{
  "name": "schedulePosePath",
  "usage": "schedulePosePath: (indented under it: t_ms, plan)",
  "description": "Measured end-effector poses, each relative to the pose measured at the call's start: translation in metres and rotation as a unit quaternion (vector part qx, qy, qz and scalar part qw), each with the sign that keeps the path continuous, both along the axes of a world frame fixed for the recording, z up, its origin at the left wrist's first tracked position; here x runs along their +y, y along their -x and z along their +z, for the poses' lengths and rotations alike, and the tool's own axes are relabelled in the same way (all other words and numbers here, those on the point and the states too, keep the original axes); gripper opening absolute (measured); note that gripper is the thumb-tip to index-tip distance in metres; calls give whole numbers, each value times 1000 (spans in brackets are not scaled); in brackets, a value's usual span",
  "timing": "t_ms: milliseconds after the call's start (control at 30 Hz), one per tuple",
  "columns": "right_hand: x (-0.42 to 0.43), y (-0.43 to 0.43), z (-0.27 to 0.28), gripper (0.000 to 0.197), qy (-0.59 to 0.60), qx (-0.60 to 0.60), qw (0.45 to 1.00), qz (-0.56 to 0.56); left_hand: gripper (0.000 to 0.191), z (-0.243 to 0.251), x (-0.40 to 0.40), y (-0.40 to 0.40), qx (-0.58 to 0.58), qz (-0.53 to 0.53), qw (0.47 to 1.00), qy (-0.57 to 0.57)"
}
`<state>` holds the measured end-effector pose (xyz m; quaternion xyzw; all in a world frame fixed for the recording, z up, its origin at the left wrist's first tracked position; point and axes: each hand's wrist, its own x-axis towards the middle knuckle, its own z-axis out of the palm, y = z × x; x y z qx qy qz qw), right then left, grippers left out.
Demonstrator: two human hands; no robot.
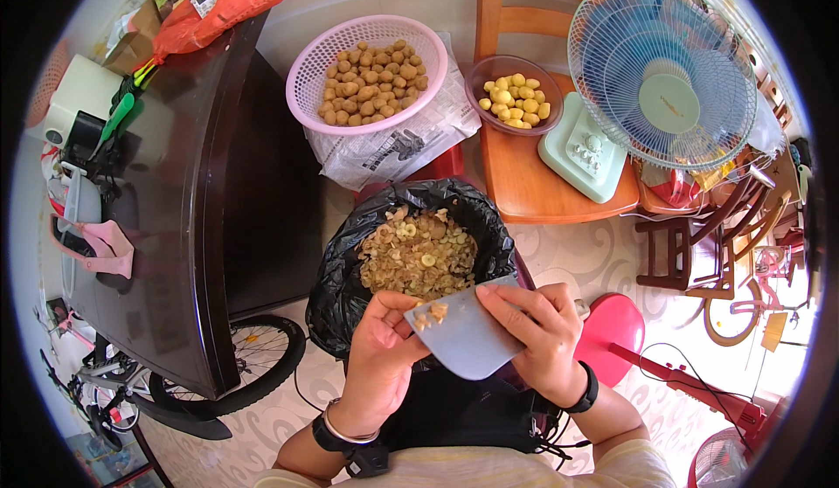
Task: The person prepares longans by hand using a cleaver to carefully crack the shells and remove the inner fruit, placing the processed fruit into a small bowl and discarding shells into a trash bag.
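My right hand (534,337) grips a wide metal cleaver (468,334), its blade tilted above the bin, with small bits of peel stuck near one corner. My left hand (387,353) is at that corner, fingers and thumb curled round the blade's edge; whether it pinches a small piece is hidden. Below lies a bin lined with a black plastic bag (331,278), holding a heap of brownish peelings (419,258). Beyond it, a pink plastic basket (298,104) holds many small unpeeled potatoes (373,82). A brownish translucent bowl (475,104) holds peeled yellow potatoes (514,98).
The pink basket rests on newspaper (400,154). The bowl stands on a wooden chair (557,193) beside an electric fan (668,101). A dark table (157,226) rises at left, with a bicycle wheel (288,363) below it. A red round fan base (609,337) lies at right.
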<state>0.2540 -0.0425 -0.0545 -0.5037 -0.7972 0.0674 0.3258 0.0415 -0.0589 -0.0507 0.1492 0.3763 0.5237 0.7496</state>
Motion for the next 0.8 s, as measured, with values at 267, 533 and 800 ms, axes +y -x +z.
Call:
schedulePosePath:
  t_ms: [267,533,800]
  plan:
    - [-6,5,12,54,-17,8,999,45,51,-1,4,-2,42,5,999,-24]
    - [-5,5,11,54,-26,8,999,41,49,-2,2,-1,66,5,996,-53]
    - [8,-1,0,46,43,43,998,-1,48,-1,1,-1,48,-11,996,-73]
